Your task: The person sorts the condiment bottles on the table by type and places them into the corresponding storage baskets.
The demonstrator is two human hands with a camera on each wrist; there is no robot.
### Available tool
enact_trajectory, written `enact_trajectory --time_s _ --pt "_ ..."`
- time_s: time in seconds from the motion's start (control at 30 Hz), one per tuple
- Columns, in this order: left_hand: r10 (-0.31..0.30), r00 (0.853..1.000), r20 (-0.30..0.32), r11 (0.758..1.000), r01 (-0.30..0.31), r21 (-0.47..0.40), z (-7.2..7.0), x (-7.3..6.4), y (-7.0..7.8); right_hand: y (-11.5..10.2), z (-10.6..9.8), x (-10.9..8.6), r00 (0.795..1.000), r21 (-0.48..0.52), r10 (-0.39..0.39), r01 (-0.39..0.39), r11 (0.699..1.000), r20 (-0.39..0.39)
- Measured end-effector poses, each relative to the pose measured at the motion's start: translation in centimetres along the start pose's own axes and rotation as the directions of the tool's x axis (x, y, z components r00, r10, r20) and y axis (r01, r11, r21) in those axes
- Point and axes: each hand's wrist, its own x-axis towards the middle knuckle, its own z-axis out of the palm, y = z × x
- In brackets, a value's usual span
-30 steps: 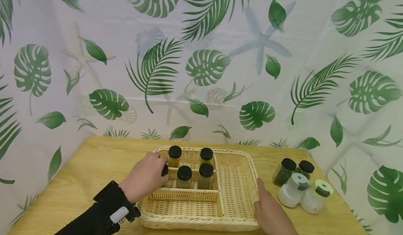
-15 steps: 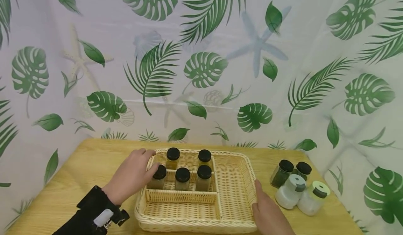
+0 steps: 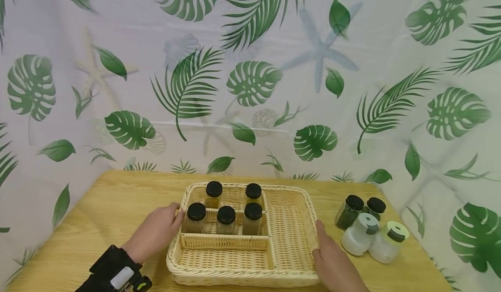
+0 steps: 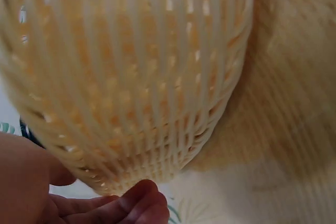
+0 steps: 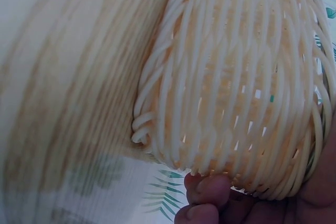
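A light woven basket with dividers stands on the wooden table. My left hand holds its left side, thumb by the rim; in the left wrist view the fingers bend round the wicker wall. My right hand grips the opposite side, and the right wrist view shows curled fingertips against the weave. Several black-lidded spice jars stand in the basket's small compartments: one jar at back left, another at back right, and a front row with a left jar, a middle jar and a right jar.
Right of the basket, two dark-filled jars with black lids stand behind a white jar with a grey lid and one with a yellow-green lid. A leaf-patterned cloth hangs behind the table.
My left hand has let go of the front-left jar and moved left and down to the basket's left side. That jar now stands in its compartment. The right hand has stayed at the basket.
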Motion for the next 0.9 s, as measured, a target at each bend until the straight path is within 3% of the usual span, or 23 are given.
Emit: enact_trajectory --time_s 0.2,0.53,0.77,0.9 --pt "0.009 1.000 -0.015 1.000 -0.010 -0.017 0.6 0.0 -0.6 -0.2 0.3 0.1 0.999 -0.006 -0.016 0.016 1.000 -0.034" --pt "0.030 0.999 -0.010 1.000 -0.030 0.008 1.5 0.1 -0.2 -0.1 0.1 -0.5 0.999 -0.018 -0.010 0.009 1.000 -0.053" --pt "0.000 1.000 -0.012 1.000 -0.001 -0.029 1.8 0.0 -0.1 0.1 0.1 -0.5 0.999 -0.015 0.023 -0.024 1.000 -0.030" --pt "-0.004 1.000 -0.020 1.000 0.004 -0.016 1.4 -0.3 0.0 -0.1 0.0 -0.4 0.999 -0.020 0.000 0.000 1.000 -0.039"
